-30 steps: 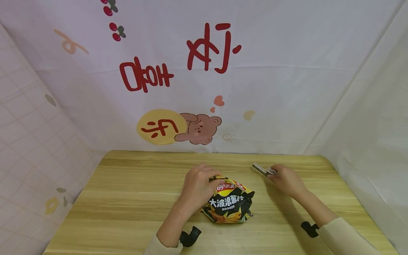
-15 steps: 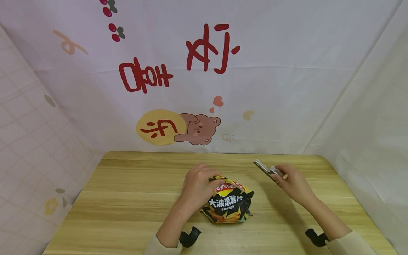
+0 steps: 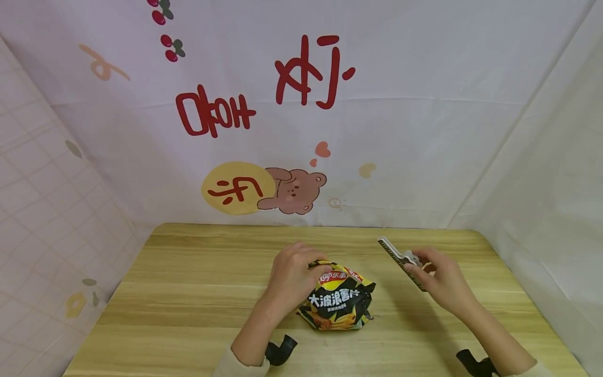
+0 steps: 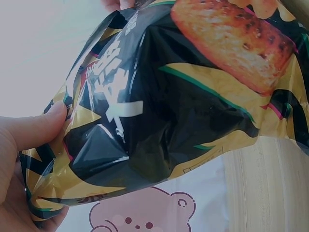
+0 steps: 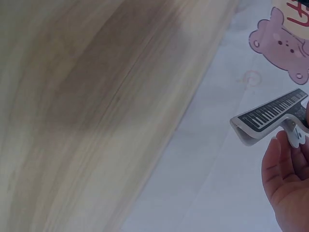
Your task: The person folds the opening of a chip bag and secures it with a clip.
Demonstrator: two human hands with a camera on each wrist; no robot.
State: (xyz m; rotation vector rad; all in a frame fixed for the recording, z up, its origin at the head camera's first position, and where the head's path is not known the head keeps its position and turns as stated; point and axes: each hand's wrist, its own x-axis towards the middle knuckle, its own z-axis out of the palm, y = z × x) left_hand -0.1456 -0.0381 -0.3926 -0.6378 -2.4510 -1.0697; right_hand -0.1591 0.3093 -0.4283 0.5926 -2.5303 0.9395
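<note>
A black and yellow Lay's potato chip bag (image 3: 336,303) rests on the table, its top edge gathered. My left hand (image 3: 291,277) grips that top edge, thumb on the near side; the left wrist view shows the bag (image 4: 159,121) close up with the thumb on its crinkled end. To the right, my right hand (image 3: 445,280) holds a white bag clip (image 3: 399,260) with a striped, keyboard-like strip, above the table and apart from the bag. In the right wrist view, fingers and thumb pinch the handle end of the clip (image 5: 270,116).
A wooden table (image 3: 188,293) lies beneath both hands. Behind it hangs a white cloth backdrop (image 3: 405,131) with a printed bear and red lettering. Cloth walls stand at both sides. A black wrist mount (image 3: 281,350) sits by the left wrist, another (image 3: 473,364) by the right.
My right hand has lifted the bag clip from the table and drawn it back toward me, slightly to the right. The left hand and the chip bag stay in place.
</note>
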